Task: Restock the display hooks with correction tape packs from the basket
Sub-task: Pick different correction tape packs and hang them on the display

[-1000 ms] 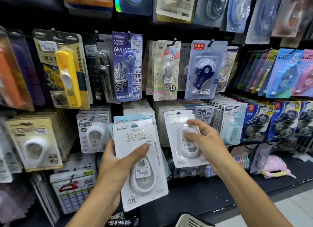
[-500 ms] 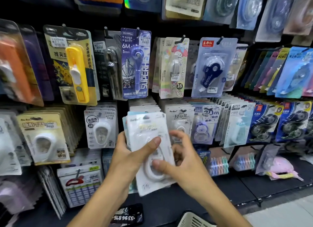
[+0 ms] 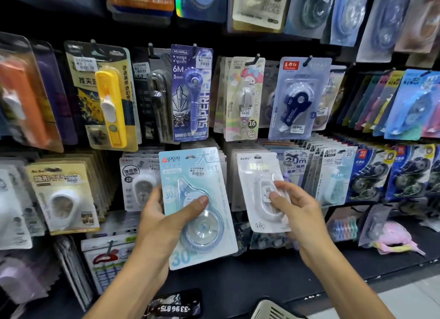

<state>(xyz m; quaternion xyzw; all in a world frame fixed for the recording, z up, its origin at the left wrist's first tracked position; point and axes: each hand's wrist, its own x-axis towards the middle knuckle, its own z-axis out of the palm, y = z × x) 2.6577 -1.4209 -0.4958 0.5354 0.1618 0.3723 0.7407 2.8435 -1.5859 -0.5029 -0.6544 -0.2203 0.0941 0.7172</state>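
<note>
Correction tape packs in both hands: left hand (image 3: 157, 223) grips blue pack (image 3: 197, 207), right hand (image 3: 302, 214) pinches white pack (image 3: 260, 190); next, thread its hole onto matching hook.

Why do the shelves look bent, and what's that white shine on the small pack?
Head view: the wide-angle lens bows the edges. Glare whitens the title on the white pack in the right hand. The orange pack at far left is blurred; the centre is sharper.
</note>
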